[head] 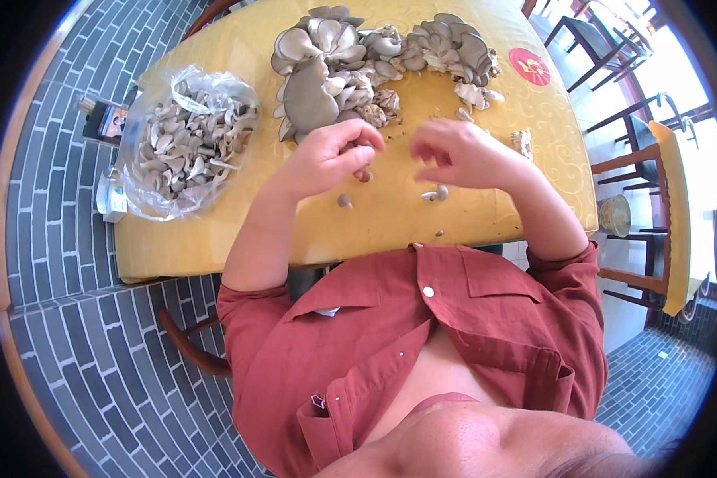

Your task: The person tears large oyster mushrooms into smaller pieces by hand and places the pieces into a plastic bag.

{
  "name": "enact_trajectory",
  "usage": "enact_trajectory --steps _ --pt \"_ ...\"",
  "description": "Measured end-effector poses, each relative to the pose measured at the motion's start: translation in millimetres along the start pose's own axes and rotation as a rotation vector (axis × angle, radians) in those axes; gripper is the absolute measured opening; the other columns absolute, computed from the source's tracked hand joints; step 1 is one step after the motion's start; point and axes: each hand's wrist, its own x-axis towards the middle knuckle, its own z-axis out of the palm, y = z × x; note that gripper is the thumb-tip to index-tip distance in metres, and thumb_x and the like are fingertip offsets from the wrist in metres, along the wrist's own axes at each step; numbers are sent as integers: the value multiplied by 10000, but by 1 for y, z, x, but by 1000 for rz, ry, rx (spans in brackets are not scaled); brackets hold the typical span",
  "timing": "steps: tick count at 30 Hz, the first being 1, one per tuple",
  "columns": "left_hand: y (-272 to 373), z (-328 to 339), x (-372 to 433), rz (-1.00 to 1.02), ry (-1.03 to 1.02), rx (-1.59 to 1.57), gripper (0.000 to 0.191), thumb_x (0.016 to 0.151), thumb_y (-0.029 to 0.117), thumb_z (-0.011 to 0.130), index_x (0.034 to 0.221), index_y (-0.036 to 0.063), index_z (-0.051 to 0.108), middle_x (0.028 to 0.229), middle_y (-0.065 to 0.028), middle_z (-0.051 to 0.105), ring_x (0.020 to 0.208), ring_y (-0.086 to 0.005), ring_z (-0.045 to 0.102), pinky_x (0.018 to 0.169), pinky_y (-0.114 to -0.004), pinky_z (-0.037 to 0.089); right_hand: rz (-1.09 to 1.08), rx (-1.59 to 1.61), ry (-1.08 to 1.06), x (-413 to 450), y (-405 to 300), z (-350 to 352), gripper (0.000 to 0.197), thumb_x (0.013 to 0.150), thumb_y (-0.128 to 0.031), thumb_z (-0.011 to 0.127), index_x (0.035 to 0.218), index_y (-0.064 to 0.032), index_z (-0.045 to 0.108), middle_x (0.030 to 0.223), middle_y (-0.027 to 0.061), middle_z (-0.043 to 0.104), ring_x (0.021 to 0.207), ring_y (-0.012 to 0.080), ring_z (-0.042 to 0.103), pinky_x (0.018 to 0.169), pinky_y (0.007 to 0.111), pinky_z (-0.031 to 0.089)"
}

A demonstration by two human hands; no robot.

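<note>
My left hand [334, 156] hovers over the yellow tablecloth [310, 233] with its fingers curled; whether it holds anything is hidden. Facing it on the right, my right hand [454, 152] has bent fingers, slightly blurred, and its grip is unclear. Beyond both hands lie clusters of grey oyster mushrooms [310, 95], with another large cluster [454, 48] at the upper right. Small mushroom pieces [439, 193] rest just below my right hand, and a small mushroom [344, 201] lies below my left. At the left, a clear plastic bag [191, 143] holds many loose mushrooms.
A white box [115, 203] and a dark holder with a picture [112, 121] stand at the table's left edge by the brick wall. A round red sticker [529, 66] is at the upper right. Chairs [597, 42] and a bin [614, 215] stand beyond the right side.
</note>
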Motion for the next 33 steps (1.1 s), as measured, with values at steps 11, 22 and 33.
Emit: enact_trajectory --steps 11,22,33 --pt "5 -8 -15 -34 -317 979 311 662 264 708 825 36 572 760 -127 588 753 -286 583 636 -383 445 13 -277 -373 -10 12 15 122 720 -99 607 808 -50 539 838 100 526 739 278 565 645 374 443" --pt "-12 -6 -7 109 -269 1025 231 667 178 663 837 38 593 754 -107 609 729 -271 591 632 -362 462 15 118 -148 3 9 12 167 728 -48 646 867 -35 554 809 45 524 695 115 579 622 239 473" --pt "-3 18 5 120 -56 351 303 727 242 679 888 21 547 745 -47 560 665 -104 509 583 -252 419 164 759 -78 7 19 28 244 744 48 621 953 11 502 815 70 590 729 124 598 656 249 483"
